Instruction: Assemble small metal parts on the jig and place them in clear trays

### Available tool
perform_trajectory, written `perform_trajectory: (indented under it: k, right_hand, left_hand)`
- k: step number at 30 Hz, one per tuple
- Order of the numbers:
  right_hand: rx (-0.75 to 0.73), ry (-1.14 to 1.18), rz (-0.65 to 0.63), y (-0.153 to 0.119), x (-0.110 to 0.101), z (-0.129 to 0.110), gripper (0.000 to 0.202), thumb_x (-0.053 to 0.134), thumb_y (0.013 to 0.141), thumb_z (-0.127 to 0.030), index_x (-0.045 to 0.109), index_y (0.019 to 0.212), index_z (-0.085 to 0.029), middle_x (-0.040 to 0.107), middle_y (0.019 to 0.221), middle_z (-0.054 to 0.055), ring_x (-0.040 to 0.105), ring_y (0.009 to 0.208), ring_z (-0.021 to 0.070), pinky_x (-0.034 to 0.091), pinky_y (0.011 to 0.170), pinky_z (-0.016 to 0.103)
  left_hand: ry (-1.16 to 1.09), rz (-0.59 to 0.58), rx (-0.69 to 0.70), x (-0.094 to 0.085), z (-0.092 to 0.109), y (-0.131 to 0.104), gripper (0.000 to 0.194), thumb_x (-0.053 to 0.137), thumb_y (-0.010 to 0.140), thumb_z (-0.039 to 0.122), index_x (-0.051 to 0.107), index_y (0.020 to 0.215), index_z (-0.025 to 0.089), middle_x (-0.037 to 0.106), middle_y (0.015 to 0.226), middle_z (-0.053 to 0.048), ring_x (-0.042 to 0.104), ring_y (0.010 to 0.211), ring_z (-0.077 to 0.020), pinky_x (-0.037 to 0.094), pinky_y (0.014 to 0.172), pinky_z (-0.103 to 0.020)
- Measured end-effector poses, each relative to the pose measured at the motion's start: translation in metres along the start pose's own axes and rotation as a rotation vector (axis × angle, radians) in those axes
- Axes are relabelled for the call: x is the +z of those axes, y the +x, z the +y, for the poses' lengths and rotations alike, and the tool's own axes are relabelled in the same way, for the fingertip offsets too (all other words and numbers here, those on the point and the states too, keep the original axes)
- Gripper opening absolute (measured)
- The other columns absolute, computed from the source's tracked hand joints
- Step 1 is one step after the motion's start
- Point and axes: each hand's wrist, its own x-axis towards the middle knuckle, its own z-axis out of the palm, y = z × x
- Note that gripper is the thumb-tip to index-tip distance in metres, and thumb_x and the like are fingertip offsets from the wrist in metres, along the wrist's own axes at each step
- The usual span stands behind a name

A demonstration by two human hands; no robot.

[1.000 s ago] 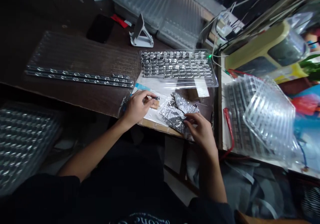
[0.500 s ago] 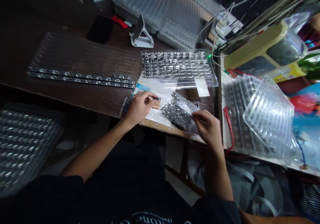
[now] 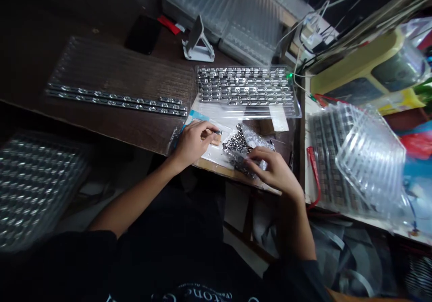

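Note:
My left hand is closed in a pinch on a small dark-and-silver metal part, held by a little tan block. A white sheet lies beneath. To the right, a clear plastic bag lies beside and partly over a heap of small shiny metal pieces. My right hand is over the near right side of the heap, its thumb and forefinger closed on the bag's film; whether a piece is between them too is hidden.
Beyond the hands stands a clear tray with rows of metal parts. Left of it, another ridged tray holds a few filled strips. A white phone stand, a black phone and stacked trays are around.
My right hand has moved left over the heap, and more metal pieces show uncovered. My left hand keeps its pinch by the tan block. The view has shifted slightly.

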Motion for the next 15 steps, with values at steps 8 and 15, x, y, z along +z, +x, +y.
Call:
perform_trajectory:
  k: [8, 15]
  right_hand:
    - [0.032, -0.102, -0.069, 0.052, -0.011, -0.004, 0.027, 0.058, 0.089, -0.032, 0.077, 0.101, -0.018, 0.075, 0.081, 0.006, 0.064, 0.065, 0.0166, 0.046, 0.065, 0.028]
    - [0.031, 0.216, -0.172, 0.065, -0.019, 0.005, 0.036, 0.045, 0.093, -0.029, 0.07, 0.115, -0.016, 0.075, 0.093, 0.007, 0.062, 0.06, 0.0147, 0.047, 0.055, 0.028]
  left_hand:
    - [0.02, 0.009, -0.009, -0.001, 0.004, 0.001, 0.012, 0.069, 0.085, 0.01, 0.07, 0.092, 0.019, 0.072, 0.086, -0.002, 0.066, 0.084, -0.0178, 0.051, 0.077, -0.029]
    - [0.034, -0.004, -0.022, -0.001, 0.006, 0.002, 0.011, 0.068, 0.086, 0.011, 0.07, 0.092, 0.019, 0.072, 0.086, -0.002, 0.066, 0.083, -0.0174, 0.051, 0.077, -0.029]
